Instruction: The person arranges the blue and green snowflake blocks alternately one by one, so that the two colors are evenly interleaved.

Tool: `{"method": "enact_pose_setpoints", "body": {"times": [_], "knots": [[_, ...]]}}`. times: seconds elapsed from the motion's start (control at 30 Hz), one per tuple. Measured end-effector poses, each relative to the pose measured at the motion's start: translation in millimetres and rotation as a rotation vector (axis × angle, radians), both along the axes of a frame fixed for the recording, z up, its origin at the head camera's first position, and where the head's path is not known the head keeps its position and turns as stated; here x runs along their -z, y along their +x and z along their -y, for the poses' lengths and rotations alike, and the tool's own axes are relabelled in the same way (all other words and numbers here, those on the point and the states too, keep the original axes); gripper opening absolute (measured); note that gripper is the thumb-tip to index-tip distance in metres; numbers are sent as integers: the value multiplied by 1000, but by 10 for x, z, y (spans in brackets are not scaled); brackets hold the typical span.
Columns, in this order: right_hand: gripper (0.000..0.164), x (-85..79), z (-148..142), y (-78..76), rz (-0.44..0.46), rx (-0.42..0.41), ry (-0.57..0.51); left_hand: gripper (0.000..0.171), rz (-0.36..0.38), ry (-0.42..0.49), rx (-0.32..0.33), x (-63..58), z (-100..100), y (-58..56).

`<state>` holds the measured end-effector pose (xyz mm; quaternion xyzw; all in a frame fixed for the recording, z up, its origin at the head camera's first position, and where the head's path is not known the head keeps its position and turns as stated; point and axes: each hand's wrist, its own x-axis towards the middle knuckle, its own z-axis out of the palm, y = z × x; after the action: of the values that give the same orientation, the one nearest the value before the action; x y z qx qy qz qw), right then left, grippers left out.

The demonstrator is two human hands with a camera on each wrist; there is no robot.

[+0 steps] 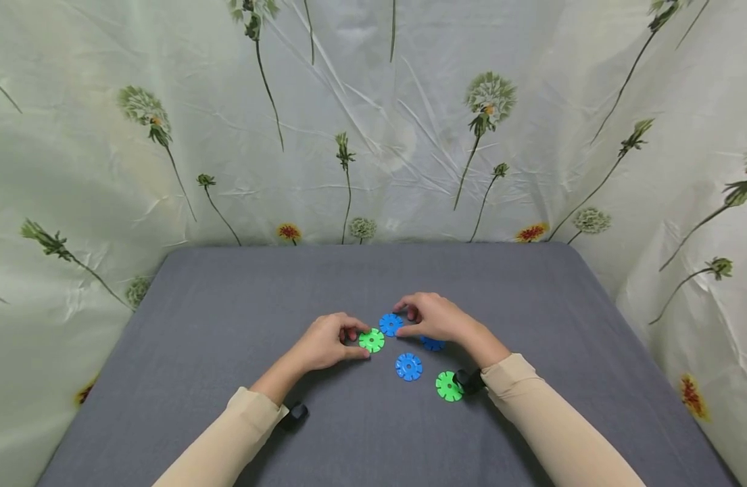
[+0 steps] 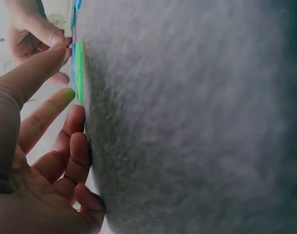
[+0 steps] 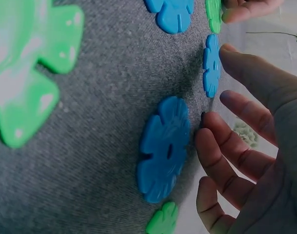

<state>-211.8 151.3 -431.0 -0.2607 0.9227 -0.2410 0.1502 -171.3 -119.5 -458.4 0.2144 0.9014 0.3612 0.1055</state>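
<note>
In the head view, a green notched disc (image 1: 371, 340) lies flat on the grey cloth. My left hand (image 1: 327, 343) reaches to it from the left, thumb and index finger spread at opposite sides of its rim. Touching or nearly touching that disc is a blue notched disc (image 1: 391, 325). Beside the blue one is my right hand (image 1: 437, 318), its thumb tip right at the rim and its index finger apart beyond the far edge. Another blue disc (image 3: 165, 148) lies under the right hand, partly hidden in the head view.
Nearer the front lie a third blue disc (image 1: 408, 366) and a green disc (image 1: 449, 386), the latter partly covered by the black right wrist camera (image 1: 468, 381). The right wrist view shows one more green piece (image 3: 163, 219). A flowered curtain (image 1: 373, 135) hangs behind the table (image 1: 257, 284).
</note>
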Motion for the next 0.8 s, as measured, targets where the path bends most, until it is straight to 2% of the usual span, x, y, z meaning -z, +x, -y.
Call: {"method": "enact_pose_setpoints", "body": {"times": [0.3, 0.57, 0.8], "knots": [[39, 13, 41, -9, -20, -48, -4, 31, -48, -45, -16, 24, -34, 23], [38, 36, 46, -18, -36, -47, -1, 40, -57, -65, -51, 24, -78, 10], [38, 49, 69, -55, -51, -65, 14, 38, -44, -102, -101, 13, -123, 3]]}}
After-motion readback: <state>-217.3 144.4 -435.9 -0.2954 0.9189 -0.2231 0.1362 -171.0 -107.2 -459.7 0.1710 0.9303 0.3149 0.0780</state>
